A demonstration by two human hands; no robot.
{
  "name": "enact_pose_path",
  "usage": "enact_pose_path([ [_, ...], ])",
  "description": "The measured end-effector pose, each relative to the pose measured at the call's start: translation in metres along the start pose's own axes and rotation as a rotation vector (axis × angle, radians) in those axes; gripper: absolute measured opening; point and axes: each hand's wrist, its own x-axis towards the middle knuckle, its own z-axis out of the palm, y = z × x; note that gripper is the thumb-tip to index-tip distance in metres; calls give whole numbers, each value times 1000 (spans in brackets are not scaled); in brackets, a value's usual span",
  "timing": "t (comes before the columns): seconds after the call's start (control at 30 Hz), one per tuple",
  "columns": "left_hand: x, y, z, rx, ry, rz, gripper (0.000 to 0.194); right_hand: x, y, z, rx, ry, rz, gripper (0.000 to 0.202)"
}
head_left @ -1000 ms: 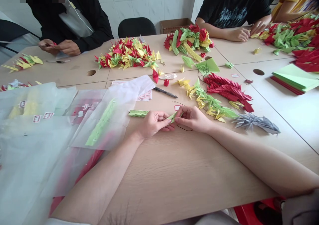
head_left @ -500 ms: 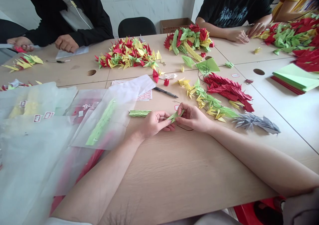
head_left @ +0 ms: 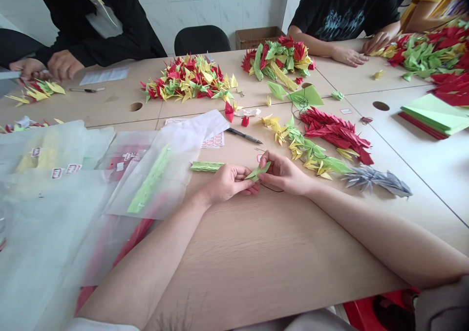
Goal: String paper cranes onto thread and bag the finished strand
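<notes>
Red-bordered labels (head_left: 74,168) on the translucent bags (head_left: 54,223) are too small to read; pale lettering (head_left: 340,23) on a black T-shirt (head_left: 313,8) cannot be made out; both forearms (head_left: 154,250) reach forward over the table (head_left: 264,243); the left hand (head_left: 229,182) and right hand (head_left: 284,174), each grip pinched closed, hold opposite ends of a folded green paper piece (head_left: 258,172), near a yellow-and-green paper chain (head_left: 313,150).

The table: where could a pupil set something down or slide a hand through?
The widest bare patch on the table lies between its near edge and the left hand and right hand. Another lies between the red paper bundle and green sheets. It's crowded at left, under cloudy bags, and along the far middle, with paper heaps.
</notes>
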Motion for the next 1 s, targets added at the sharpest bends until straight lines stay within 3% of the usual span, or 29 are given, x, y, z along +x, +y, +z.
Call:
enact_pose_path([
  [0.13, -1, 2, 2, -14, -2, 28, 33, 0, 1, 0, -10, 18, -12, 32],
  [0.33, 2, 2, 6, 16, 133, 18, 38, -3, -5, 3, -97, 15, 12, 33],
  [0.73, 3, 2, -3, -86, 116, 33, 23, -2, -5, -1, 93, -24, 55, 31],
  [1.0, 2, 3, -3, -68, 122, 24, 17, -5, -9, 3, -234, -12, -130, 21],
])
